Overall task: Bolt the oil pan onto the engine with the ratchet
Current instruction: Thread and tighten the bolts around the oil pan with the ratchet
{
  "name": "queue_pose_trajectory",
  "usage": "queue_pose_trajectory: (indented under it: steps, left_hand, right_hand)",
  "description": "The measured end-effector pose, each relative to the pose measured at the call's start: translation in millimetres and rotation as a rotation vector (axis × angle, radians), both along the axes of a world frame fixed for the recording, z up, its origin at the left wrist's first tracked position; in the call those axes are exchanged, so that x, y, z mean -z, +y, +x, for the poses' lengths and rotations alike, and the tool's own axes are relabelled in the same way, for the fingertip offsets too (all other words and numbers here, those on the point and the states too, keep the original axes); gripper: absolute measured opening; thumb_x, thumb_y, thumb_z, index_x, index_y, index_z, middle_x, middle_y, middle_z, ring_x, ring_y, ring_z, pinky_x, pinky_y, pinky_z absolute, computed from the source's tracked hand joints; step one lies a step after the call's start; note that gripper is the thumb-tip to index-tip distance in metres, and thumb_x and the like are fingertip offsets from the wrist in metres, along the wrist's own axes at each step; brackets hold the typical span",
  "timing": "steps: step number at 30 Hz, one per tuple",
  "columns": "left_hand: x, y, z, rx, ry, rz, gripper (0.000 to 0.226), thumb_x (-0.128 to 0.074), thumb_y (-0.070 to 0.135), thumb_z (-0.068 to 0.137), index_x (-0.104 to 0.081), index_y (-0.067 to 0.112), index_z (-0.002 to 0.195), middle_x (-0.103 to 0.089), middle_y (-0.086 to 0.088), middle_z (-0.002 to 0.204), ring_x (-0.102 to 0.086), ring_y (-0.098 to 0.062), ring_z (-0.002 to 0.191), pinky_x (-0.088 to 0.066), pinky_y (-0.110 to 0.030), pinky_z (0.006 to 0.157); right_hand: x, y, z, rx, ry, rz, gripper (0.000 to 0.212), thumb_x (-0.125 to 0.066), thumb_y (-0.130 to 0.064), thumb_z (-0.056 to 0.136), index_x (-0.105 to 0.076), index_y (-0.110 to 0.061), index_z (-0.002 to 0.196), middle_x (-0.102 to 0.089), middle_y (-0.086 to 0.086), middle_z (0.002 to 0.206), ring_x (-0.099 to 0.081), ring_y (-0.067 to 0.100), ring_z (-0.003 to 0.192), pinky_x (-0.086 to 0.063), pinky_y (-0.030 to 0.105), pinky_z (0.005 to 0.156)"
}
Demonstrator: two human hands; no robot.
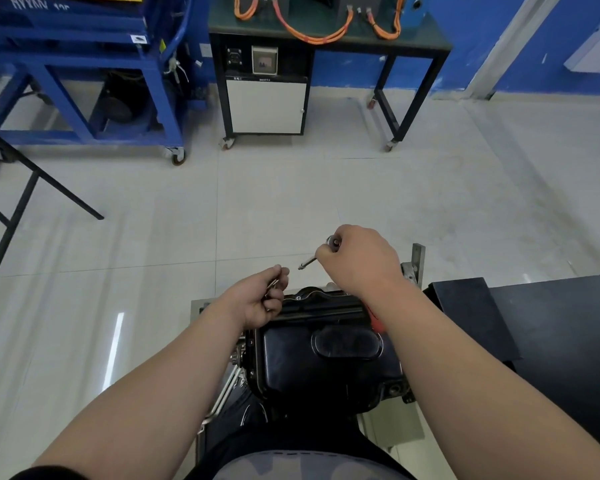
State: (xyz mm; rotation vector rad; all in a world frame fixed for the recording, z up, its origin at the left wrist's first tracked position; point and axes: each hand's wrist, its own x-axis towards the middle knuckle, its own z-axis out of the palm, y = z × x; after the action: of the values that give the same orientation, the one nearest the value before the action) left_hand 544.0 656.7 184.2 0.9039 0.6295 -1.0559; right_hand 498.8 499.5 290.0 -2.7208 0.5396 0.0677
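Black oil pan [312, 368] sits low at 6 o'clock, its sides crossed by your forearms; the engine [242, 356] under it is mostly hidden. Just past its 12 o'clock edge, your right hand [361, 261] is fisted round the ratchet [334, 242], with only the head and extension tip showing. Left hand [260, 299], at 8 o'clock from the right, curls round small metal parts [273, 284], too covered to name. Black bench [551, 323] at 3 o'clock, cropped.

Ratchet [334, 242] in right hand [359, 261], bolts [273, 283] in left hand [258, 301], above oil pan [312, 372].
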Motion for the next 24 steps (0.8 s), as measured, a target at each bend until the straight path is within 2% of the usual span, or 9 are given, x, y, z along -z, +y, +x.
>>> queue_pose_trajectory:
  steps: [3,6,8,13,16,18,21,24]
  left_hand:
    - [7,2,4,0.056,-0.077,0.107,0.019,-0.050,0.034,0.095,-0.059,0.018,0.089,-0.039,0.007,0.057,-0.028,-0.003,0.035,-0.017,-0.012,0.029]
    - [12,0,9,0.178,-0.293,0.335,0.011,-0.049,0.024,0.095,-0.055,0.017,0.091,-0.039,0.004,0.065,-0.029,-0.005,0.036,-0.016,-0.012,0.034]
    - [15,-1,14,0.239,-0.379,0.408,0.009,-0.047,0.019,0.095,-0.054,0.017,0.090,-0.040,0.002,0.068,-0.029,-0.007,0.039,-0.017,-0.011,0.036]
    - [22,1,22,0.379,-0.337,0.417,0.016,-0.046,0.013,0.094,-0.053,0.012,0.079,-0.035,0.002,0.056,-0.024,-0.005,0.031,-0.013,-0.011,0.033]
    - [29,18,34,0.347,-0.361,0.491,0.015,-0.046,0.016,0.093,-0.053,0.010,0.081,-0.030,0.003,0.049,-0.022,-0.007,0.029,-0.013,-0.010,0.034]
    - [34,28,40,0.313,-0.339,0.513,0.020,-0.041,0.021,0.094,-0.052,0.011,0.080,-0.028,0.004,0.047,-0.021,-0.008,0.032,-0.013,-0.010,0.035]
    - [36,30,42,0.249,-0.266,0.479,0.022,-0.031,0.013,0.087,-0.051,0.008,0.081,-0.029,0.002,0.052,-0.019,-0.008,0.036,-0.012,-0.010,0.037]
    - [31,22,42,0.266,-0.271,0.481,0.028,-0.027,0.005,0.083,-0.054,0.005,0.086,-0.034,-0.001,0.059,-0.021,-0.008,0.036,-0.012,-0.010,0.037]
  right_hand:
    - [-1,-2,0,0.020,0.009,0.054,0.018,-0.049,-0.038,0.077,-0.056,-0.022,0.072,-0.052,-0.011,0.065,-0.053,0.019,0.068,-0.032,0.026,0.053]
    - [-1,-5,0,0.038,0.017,0.110,0.018,-0.050,-0.036,0.077,-0.050,-0.023,0.066,-0.052,-0.010,0.063,-0.050,0.011,0.061,-0.030,0.024,0.050]
    - [0,-5,1,0.040,0.023,0.138,0.019,-0.050,-0.036,0.078,-0.048,-0.023,0.064,-0.052,-0.009,0.061,-0.048,0.008,0.058,-0.029,0.024,0.049]
    - [6,-6,2,0.046,0.057,0.132,0.020,-0.049,-0.036,0.079,-0.047,-0.024,0.062,-0.051,-0.009,0.061,-0.046,0.006,0.058,-0.027,0.024,0.048]
    - [11,-10,4,0.046,0.075,0.114,0.020,-0.049,-0.037,0.079,-0.047,-0.024,0.063,-0.051,-0.009,0.062,-0.046,0.005,0.059,-0.026,0.024,0.048]
    - [13,-12,6,0.043,0.083,0.121,0.020,-0.049,-0.037,0.079,-0.049,-0.024,0.064,-0.052,-0.010,0.063,-0.049,0.010,0.061,-0.027,0.024,0.048]
    - [15,-11,9,0.033,0.082,0.128,0.019,-0.048,-0.037,0.080,-0.050,-0.024,0.066,-0.054,-0.009,0.065,-0.052,0.015,0.066,-0.028,0.024,0.049]
    - [16,-6,12,0.015,0.077,0.137,0.020,-0.049,-0.038,0.080,-0.049,-0.024,0.066,-0.054,-0.009,0.065,-0.053,0.017,0.068,-0.030,0.026,0.051]
